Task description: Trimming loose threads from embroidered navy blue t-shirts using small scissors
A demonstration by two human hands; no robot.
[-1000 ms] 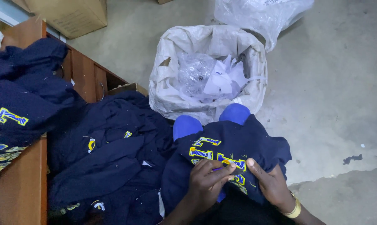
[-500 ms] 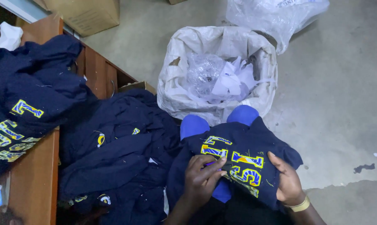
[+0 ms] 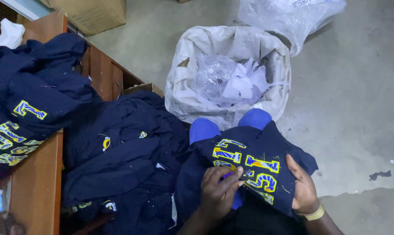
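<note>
A navy garment (image 3: 258, 163) with yellow and blue sewn-on letters lies across my lap. My right hand (image 3: 302, 185), with a yellow band at the wrist, grips its right edge. My left hand (image 3: 218, 191) rests on the cloth beside the letters, its fingers pinched together over a small purple item that I cannot make out. My blue-clad knees (image 3: 203, 129) show just beyond the garment.
A white sack (image 3: 184, 93) of crumpled plastic and paper scraps stands right in front of my knees. A heap of navy garments (image 3: 118, 152) fills the left, more lie on a wooden table (image 3: 35, 191). A cardboard box (image 3: 92, 15) and a clear plastic bag (image 3: 288, 17) sit further back.
The view has shifted slightly left and down. My hands have worked along the garment, and more of the lettering now faces up between them.
</note>
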